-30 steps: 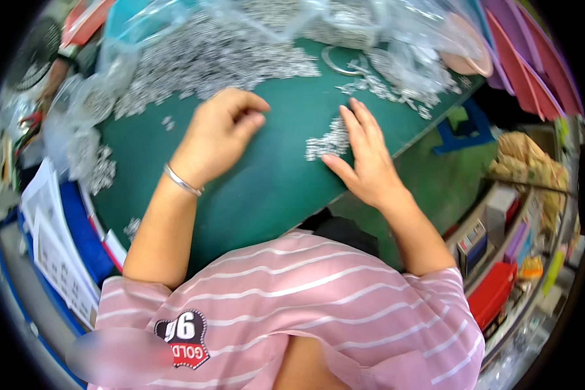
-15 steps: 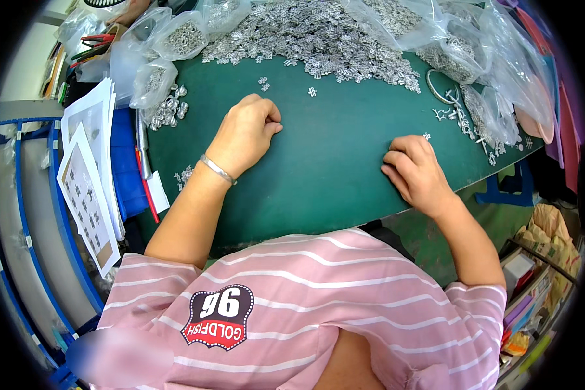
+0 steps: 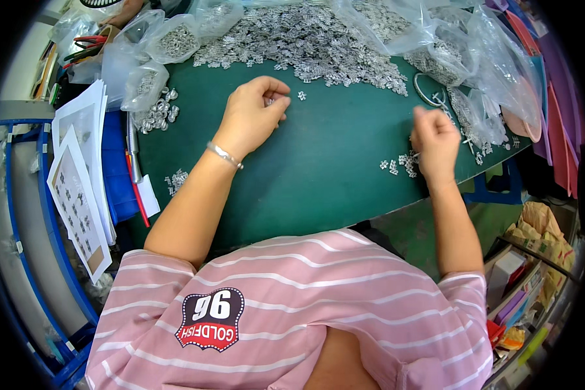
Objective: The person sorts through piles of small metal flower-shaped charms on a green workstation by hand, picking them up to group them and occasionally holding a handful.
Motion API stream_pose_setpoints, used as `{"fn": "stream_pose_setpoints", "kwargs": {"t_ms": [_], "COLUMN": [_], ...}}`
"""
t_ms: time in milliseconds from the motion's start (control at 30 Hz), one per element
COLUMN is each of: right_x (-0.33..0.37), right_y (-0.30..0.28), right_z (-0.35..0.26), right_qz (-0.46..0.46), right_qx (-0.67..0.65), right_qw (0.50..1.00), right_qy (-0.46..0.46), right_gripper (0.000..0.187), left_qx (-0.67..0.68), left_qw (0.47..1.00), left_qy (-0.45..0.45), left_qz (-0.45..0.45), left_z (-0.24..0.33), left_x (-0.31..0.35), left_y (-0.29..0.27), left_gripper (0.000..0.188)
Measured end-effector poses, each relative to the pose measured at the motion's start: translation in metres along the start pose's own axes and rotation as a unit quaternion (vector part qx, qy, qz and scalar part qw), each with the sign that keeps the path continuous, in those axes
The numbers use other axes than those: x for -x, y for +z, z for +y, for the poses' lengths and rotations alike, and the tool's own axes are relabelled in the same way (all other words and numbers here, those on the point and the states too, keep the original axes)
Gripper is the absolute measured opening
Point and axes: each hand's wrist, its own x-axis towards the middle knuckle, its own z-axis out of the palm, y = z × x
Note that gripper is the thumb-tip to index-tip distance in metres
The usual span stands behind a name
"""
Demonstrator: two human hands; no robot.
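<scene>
My left hand (image 3: 253,116) is over the green tabletop (image 3: 305,169), thumb and forefinger curled together. A small silver metal piece (image 3: 270,102) shows between those fingers. Just beyond its fingertips lies a similar loose piece (image 3: 302,95). My right hand (image 3: 437,140) is closed at the right part of the table, its fingers slightly blurred. Whatever it holds, if anything, is hidden. Beside it, on the left, sits a little group of silver pieces (image 3: 403,164), partly covered by the hand. A large pile of the same flat silver pieces (image 3: 305,42) spreads along the far side.
Clear plastic bags of metal parts (image 3: 175,42) stand at the far left, with more bags (image 3: 445,55) at the far right. A metal ring (image 3: 426,91) lies near those. Round silver parts (image 3: 157,116), printed sheets (image 3: 78,195) and a red pen (image 3: 138,198) lie left.
My left hand has moved slightly right, over loose pieces. My right hand has lifted away and to the right, uncovering the small group of silver pieces.
</scene>
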Motion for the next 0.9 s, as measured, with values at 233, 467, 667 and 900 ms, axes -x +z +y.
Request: {"fn": "stream_pose_setpoints", "kwargs": {"t_ms": [233, 467, 667, 900], "right_x": [-0.011, 0.016, 0.029, 0.034], "right_y": [-0.037, -0.026, -0.012, 0.004], "right_z": [-0.015, 0.011, 0.009, 0.007], "right_qz": [0.078, 0.098, -0.015, -0.126], "right_qx": [-0.65, 0.213, 0.204, 0.245], "right_qw": [0.72, 0.965, 0.961, 0.923], "right_qy": [0.229, -0.117, -0.186, -0.269], "right_gripper": [0.024, 0.019, 0.009, 0.017], "left_qx": [-0.262, 0.356, 0.568, 0.643], "left_qw": [0.948, 0.888, 0.632, 0.556], "left_qy": [0.178, -0.151, -0.356, -0.422], "left_qz": [0.03, -0.248, -0.388, -0.314], "left_z": [-0.01, 0.02, 0.022, -0.016], "left_x": [-0.033, 0.008, 0.07, 0.137], "left_y": [0.017, 0.054, 0.116, 0.181], "left_gripper": [0.015, 0.005, 0.019, 0.037]}}
